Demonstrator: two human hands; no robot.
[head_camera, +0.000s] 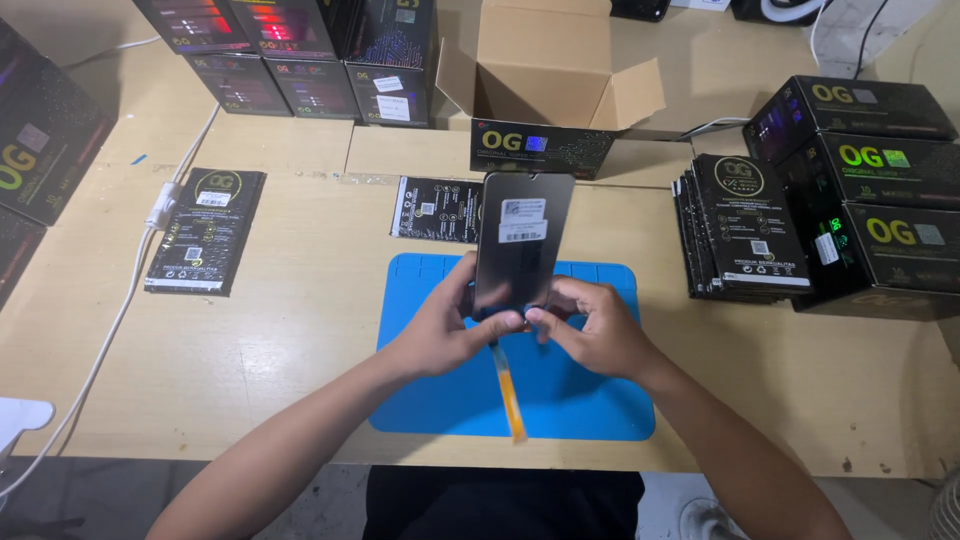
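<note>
Both hands hold a dark phone screen panel (522, 235) upright over a blue work mat (590, 400). White stickers sit on the panel's upper half. My left hand (450, 325) grips its lower left edge. Fingers of my right hand (595, 325) pinch at its bottom edge. An orange flex ribbon (510, 395) hangs down from the panel's bottom toward me.
A stack of flat black packets (745, 225) lies right of the mat, black boxes (880, 200) beyond it. One black packet (205, 230) lies at left, another (432, 208) behind the panel. An open cardboard box (545, 75) stands at the back. A white cable (120, 310) runs along the left.
</note>
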